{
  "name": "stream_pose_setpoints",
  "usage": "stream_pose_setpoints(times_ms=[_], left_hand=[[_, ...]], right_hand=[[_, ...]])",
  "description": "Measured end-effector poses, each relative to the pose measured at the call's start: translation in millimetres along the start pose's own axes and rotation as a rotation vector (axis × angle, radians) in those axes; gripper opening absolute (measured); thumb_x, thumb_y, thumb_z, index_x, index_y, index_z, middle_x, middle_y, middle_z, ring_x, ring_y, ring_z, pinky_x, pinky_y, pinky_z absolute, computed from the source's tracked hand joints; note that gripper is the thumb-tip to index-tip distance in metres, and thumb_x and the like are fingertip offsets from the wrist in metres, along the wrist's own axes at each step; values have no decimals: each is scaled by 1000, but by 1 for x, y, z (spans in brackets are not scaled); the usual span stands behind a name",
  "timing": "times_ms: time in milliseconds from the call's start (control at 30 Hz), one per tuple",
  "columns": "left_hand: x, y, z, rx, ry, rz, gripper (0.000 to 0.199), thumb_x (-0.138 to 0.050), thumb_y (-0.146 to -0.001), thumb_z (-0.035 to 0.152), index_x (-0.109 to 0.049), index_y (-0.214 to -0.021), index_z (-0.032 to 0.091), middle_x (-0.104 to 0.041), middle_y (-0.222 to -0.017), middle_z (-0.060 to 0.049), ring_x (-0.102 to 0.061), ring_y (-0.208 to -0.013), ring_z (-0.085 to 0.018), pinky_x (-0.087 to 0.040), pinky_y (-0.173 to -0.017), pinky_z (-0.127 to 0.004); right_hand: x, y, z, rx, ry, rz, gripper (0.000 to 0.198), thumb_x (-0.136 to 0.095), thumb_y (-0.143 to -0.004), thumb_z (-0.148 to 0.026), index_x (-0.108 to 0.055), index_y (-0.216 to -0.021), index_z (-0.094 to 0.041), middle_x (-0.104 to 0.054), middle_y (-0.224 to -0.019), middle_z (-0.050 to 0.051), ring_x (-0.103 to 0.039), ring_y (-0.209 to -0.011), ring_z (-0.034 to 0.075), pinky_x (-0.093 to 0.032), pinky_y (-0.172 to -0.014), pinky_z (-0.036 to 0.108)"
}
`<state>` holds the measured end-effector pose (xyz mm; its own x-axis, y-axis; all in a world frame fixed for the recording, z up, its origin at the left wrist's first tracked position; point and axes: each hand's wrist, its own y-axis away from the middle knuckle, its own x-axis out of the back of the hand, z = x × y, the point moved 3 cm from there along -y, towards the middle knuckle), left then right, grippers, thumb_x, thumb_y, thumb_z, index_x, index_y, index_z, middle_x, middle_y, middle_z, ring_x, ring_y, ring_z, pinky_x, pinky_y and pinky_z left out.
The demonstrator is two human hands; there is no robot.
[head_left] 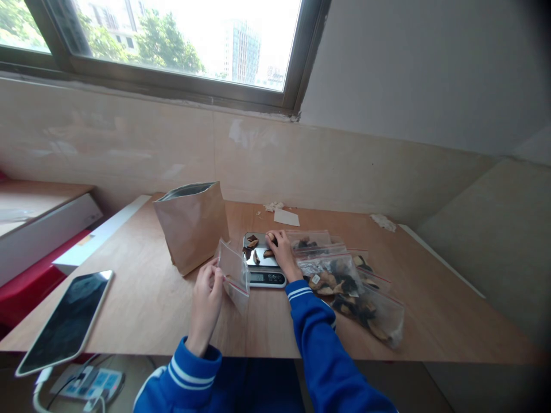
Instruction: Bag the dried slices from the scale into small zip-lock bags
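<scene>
My left hand (209,292) is closed on the edge of a clear zip bag (235,275), held upright beside the scale; no contents show in it. Several dried, dark-edged slices (252,243), perhaps dried mushroom, lie on the steel plate of a digital kitchen scale (261,279). Over the right side of that plate, my right hand (280,252) has its fingers curled down on a dried slice, partly hidden by the fingers. The digits on the display are too small to read.
Filled clear zip bags (344,281) overlap right of the scale. A brown paper pouch (193,226) stands open at the back left. A tablet (66,321) with a cable overhangs the table's front left edge. White card (286,217) and crumpled scraps (274,206) lie behind.
</scene>
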<state>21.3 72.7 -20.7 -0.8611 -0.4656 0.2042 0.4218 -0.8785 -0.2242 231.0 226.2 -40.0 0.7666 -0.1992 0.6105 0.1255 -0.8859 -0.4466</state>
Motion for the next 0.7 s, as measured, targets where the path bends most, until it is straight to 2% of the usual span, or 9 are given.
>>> stream_pose_setpoints(times_ms=[100,167,233,333,400,467,600,700], left_hand=[[0,1,0,-2,-3,-5,38,-44,-89,48,-63,-101,17,-61,-120,-12,-55,-115,-28,-41,-102,-47],[-1,1,-1,-5,-7,-3,38,-44,-89,47,-62,-104,17,-61,-121,-12,-55,-116,-27,-41,-102,-46],[-3,2,-2,-4,-10,-7,38,-45,-89,46,-62,-108,17,-61,-122,-12,-54,-117,-27,-40,-102,-46],[-7,3,-2,-1,1,-40,40,-44,-91,45,-60,-114,17,-62,-124,-12,-55,-118,-27,-40,-103,-46],[-8,4,-1,7,3,-63,42,-43,-91,45,-59,-117,17,-62,-125,-13,-55,-119,-26,-40,-103,-45],[-8,6,1,12,0,-76,43,-42,-92,45,-59,-118,17,-61,-127,-13,-55,-120,-26,-41,-103,-43],[-5,7,5,58,-10,-88,47,-43,-90,47,-58,-121,16,-66,-117,-13,-64,-102,-25,-48,-90,-41],[-2,7,6,101,30,-77,47,-46,-87,49,-61,-117,16,-70,-104,-12,-67,-88,-25,-53,-78,-37]], right_hand=[[16,-3,-22,-15,-162,160,33,-48,-91,-45,-65,-99,-18,-60,-100,9,-57,-96,20,-45,-87,32],[26,-2,-45,-77,-330,177,38,-50,-89,-51,-65,-98,-18,-62,-93,7,-58,-85,18,-48,-76,28],[30,2,-73,-160,-548,-9,43,-50,-87,-56,-65,-101,-18,-61,-83,3,-51,-62,12,-43,-56,23],[28,15,-113,-191,-730,-398,42,-58,-83,-57,-67,-96,-17,-58,-75,0,-41,-50,6,-34,-46,20],[24,23,-128,-173,-693,-582,38,-61,-82,-52,-68,-92,-17,-59,-75,0,-44,-52,7,-36,-47,20],[19,27,-134,-146,-554,-652,29,-63,-83,-44,-69,-92,-17,-63,-79,1,-51,-58,9,-41,-51,21],[10,26,-138,-81,-240,-556,20,-68,-80,-30,-68,-96,-18,-69,-93,5,-63,-84,17,-49,-71,27],[8,26,-146,-44,-213,-555,30,-70,-79,-32,-66,-106,-18,-69,-105,7,-63,-98,20,-48,-83,30]])
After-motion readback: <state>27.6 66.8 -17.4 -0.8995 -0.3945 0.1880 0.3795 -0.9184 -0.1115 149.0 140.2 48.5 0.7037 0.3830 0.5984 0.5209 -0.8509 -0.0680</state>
